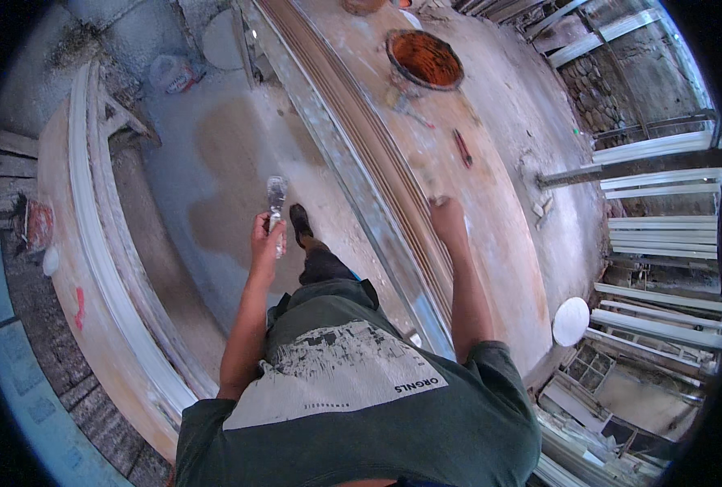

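In my left hand (pixel 268 235), held out over the floor, is a putty knife (pixel 276 191) with a whitish, smeared blade pointing away from me. My right hand (pixel 449 217) is closed in a fist above the long workbench (pixel 491 235), beside a long brown ribbed moulding (pixel 369 134). Whatever its fingers may hold is hidden. Farther along the bench stands a round dark-rimmed basin (pixel 388 50), orange-brown inside. A red-handled tool (pixel 462 148) lies between that basin and my right hand.
A second bench (pixel 77 243) with long white mouldings (pixel 105 235) curves along my left. On the floor lies a clear plastic jug (pixel 172 75). White strips (pixel 661 237) are racked at the right, near a white round disc (pixel 571 321). A metal-edged board (pixel 337 174) runs along the bench's near side.
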Demonstrator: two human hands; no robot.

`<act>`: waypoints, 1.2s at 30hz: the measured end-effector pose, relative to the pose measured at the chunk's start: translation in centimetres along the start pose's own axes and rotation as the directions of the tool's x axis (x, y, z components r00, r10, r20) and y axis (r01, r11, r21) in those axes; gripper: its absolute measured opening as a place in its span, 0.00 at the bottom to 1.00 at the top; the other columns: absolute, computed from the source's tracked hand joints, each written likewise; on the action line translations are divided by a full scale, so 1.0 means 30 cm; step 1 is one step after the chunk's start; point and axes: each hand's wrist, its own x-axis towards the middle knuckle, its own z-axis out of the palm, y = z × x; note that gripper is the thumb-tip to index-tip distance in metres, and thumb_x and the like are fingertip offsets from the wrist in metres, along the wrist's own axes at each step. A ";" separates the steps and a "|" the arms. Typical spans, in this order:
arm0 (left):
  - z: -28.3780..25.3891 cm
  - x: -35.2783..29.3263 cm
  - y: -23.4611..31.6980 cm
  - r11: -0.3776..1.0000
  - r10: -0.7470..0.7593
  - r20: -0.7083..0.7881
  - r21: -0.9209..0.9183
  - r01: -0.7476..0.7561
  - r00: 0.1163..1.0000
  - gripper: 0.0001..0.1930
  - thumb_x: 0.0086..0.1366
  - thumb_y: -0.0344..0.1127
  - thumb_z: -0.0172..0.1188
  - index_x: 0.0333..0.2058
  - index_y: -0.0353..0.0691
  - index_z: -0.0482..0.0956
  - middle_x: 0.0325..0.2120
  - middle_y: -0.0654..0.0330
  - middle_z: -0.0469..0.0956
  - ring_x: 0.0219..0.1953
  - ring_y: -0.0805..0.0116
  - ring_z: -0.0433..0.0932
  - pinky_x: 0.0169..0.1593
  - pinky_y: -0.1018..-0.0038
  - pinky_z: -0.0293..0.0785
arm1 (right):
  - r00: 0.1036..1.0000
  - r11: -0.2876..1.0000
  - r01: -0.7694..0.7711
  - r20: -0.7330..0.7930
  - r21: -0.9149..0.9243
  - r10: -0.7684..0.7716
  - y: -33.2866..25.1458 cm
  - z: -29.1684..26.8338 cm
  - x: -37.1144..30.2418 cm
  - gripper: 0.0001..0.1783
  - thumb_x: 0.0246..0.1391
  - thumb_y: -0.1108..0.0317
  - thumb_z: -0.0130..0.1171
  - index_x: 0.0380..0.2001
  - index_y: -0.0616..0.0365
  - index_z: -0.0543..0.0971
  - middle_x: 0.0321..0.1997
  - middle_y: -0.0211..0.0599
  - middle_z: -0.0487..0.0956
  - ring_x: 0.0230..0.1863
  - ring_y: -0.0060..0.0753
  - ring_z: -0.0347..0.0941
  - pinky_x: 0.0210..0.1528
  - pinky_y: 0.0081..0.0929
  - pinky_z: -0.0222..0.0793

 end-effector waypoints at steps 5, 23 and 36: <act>-0.091 0.370 0.207 0.996 0.008 0.008 0.085 -0.009 1.000 0.15 0.62 0.34 0.60 0.46 0.44 0.67 0.23 0.68 0.71 0.18 0.80 0.69 0.19 0.81 0.65 | 0.959 0.732 -0.240 0.038 0.637 0.281 -0.388 -0.021 0.391 0.22 0.63 0.57 0.50 0.25 0.67 0.75 0.15 0.47 0.70 0.18 0.37 0.67 0.25 0.38 0.62; -0.555 1.727 0.935 0.998 0.026 -0.164 -0.051 -0.035 0.986 0.12 0.64 0.34 0.58 0.45 0.43 0.69 0.24 0.67 0.73 0.20 0.78 0.71 0.20 0.79 0.65 | 0.979 0.792 -0.194 0.058 0.579 0.198 -1.370 0.493 1.854 0.18 0.60 0.61 0.54 0.19 0.61 0.72 0.14 0.41 0.72 0.19 0.37 0.69 0.26 0.38 0.65; -0.747 2.616 1.608 0.996 0.011 -0.050 0.089 -0.006 0.999 0.14 0.62 0.33 0.60 0.45 0.45 0.69 0.26 0.66 0.73 0.21 0.78 0.71 0.20 0.79 0.65 | 0.928 0.735 -0.134 -0.177 0.664 0.329 -2.065 0.558 2.578 0.19 0.58 0.60 0.52 0.32 0.70 0.79 0.32 0.66 0.78 0.38 0.66 0.76 0.44 0.50 0.71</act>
